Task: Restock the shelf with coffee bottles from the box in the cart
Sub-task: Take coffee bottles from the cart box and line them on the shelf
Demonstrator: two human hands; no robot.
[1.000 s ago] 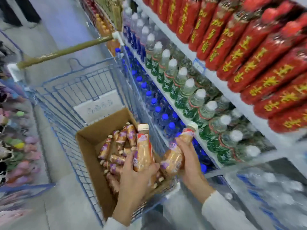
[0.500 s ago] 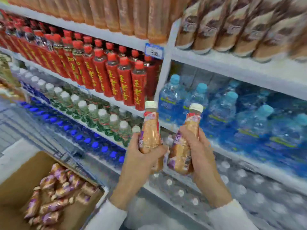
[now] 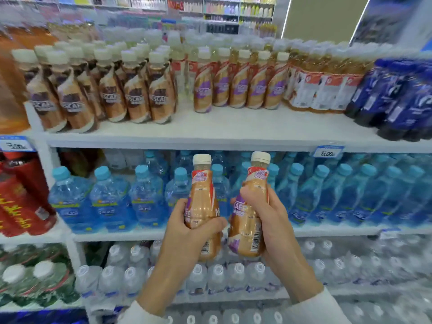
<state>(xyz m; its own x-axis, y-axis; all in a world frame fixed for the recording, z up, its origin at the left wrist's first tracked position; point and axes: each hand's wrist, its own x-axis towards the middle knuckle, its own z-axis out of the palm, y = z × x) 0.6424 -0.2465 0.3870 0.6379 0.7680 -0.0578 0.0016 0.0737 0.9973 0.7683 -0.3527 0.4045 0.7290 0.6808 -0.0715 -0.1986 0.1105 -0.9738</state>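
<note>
My left hand [image 3: 184, 232] grips one tan coffee bottle [image 3: 202, 195] with a cream cap, held upright. Beside it, my right hand [image 3: 268, 218] grips a second coffee bottle [image 3: 251, 220] of the same kind, tilted slightly right. Both bottles are held in front of the water shelf, below the white upper shelf [image 3: 233, 130]. On that shelf stands a row of matching purple-label coffee bottles [image 3: 238, 85], with bare shelf surface in front of them. The box and cart are out of view.
Brown-label coffee bottles [image 3: 105, 90] stand left of the purple-label row, and yellow drink packs [image 3: 327, 85] and dark blue bottles [image 3: 397, 97] to its right. Blue water bottles [image 3: 117, 199] fill the middle shelf. Clear water packs [image 3: 233, 277] sit below. Red bottles [image 3: 21, 195] are at left.
The view has swung up and right from the cart and box to the shelves. Both hands have lifted their bottles from over the box to in front of the water shelf.
</note>
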